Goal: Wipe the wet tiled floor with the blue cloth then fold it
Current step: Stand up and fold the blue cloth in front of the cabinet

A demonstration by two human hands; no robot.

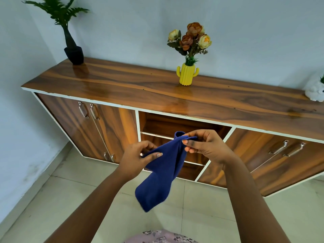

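The blue cloth point(160, 174) hangs in the air in front of me, above the pale tiled floor point(201, 216). My left hand point(136, 158) pinches its upper left edge between thumb and fingers. My right hand point(205, 145) pinches the upper right corner, which bunches up above the fingers. The cloth droops down and to the left in a doubled strip between my forearms.
A long wooden sideboard point(157, 95) stands against the wall ahead, with closed doors at both sides and open shelves point(175, 127) in the middle. On it stand a black potted plant point(73, 53), a yellow cactus vase of flowers point(187, 74) and a white ornament point(315, 92).
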